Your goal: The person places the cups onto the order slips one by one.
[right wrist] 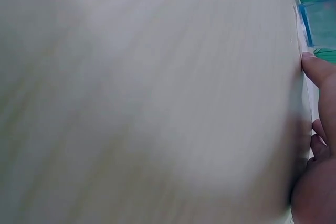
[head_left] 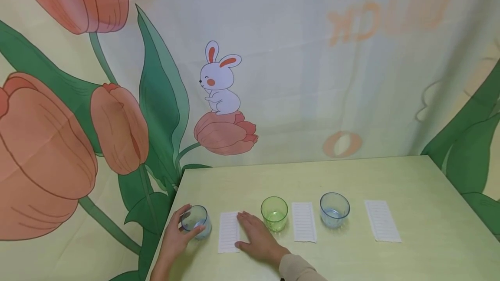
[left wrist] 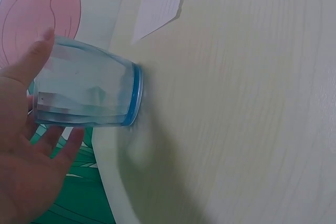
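Observation:
At the left of the table my left hand (head_left: 177,231) holds a clear blue glass (head_left: 200,224), thumb on the near side and fingers around the far side. In the left wrist view the glass (left wrist: 89,87) shows its blue base against the table, the thumb lying along its wall. Just right of it lies a white, lined paper strip (head_left: 228,233). My right hand (head_left: 258,235) rests on the strip's right edge, palm down with fingers extended. A green glass (head_left: 274,216) stands just beyond the right hand. The right wrist view shows that hand (right wrist: 325,98) at its edge.
Farther right on the table (head_left: 351,259) are a second paper strip (head_left: 304,222), another blue glass (head_left: 334,211) and a third paper strip (head_left: 383,221). Behind the table hangs a cloth (head_left: 281,77) printed with tulips and a rabbit.

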{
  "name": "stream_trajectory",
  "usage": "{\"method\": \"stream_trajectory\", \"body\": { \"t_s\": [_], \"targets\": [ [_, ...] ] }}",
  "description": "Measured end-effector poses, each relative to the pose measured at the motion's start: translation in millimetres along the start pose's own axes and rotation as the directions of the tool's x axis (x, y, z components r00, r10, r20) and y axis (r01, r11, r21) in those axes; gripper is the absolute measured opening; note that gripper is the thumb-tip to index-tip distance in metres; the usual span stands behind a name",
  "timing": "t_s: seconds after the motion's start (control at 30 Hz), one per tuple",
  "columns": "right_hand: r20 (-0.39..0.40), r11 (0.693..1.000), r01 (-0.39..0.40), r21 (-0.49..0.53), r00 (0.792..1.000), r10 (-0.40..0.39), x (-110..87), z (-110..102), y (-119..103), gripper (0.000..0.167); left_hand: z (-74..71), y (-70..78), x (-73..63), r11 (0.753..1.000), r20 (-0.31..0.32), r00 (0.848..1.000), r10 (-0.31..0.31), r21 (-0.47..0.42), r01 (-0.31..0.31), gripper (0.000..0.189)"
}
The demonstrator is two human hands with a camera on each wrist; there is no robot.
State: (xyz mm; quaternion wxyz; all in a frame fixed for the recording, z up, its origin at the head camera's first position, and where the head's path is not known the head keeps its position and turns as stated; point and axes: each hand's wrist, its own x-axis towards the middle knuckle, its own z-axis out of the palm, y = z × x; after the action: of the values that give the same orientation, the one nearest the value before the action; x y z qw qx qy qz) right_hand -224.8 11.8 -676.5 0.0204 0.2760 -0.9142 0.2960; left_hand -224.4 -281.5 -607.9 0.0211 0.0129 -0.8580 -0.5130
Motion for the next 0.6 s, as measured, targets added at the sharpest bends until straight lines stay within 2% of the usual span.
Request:
{"method": "stream_trajectory", "body": {
  "t_s": [0.13, 0.27, 0.6],
  "targets": [
    [-0.006, 1.0, 0.011, -0.012, 1.0, -0.011, -0.6, 0.2, -0.3, 0.083, 2.0, -1.1, 0.7, 1.0, -0.009, 1.0, -0.011, -0.005, 0.011, 0.091],
    [0.002, 1.0, 0.012, -0.02, 1.0, -0.012, -1.5, -1.4, -0.9, 0.084, 3.9, -0.5, 0.8, 1.0, -0.024, 1.0, 0.006, 0.003, -0.006, 0.09],
    [0.011, 1.0, 0.008, -0.024, 1.0, -0.008, -1.7, -5.2, -2.1, 0.084, 10.4, 6.8, 12.1, 0.989, -0.046, 0.989, 0.137, 0.067, -0.134, 0.082]
  ]
}}
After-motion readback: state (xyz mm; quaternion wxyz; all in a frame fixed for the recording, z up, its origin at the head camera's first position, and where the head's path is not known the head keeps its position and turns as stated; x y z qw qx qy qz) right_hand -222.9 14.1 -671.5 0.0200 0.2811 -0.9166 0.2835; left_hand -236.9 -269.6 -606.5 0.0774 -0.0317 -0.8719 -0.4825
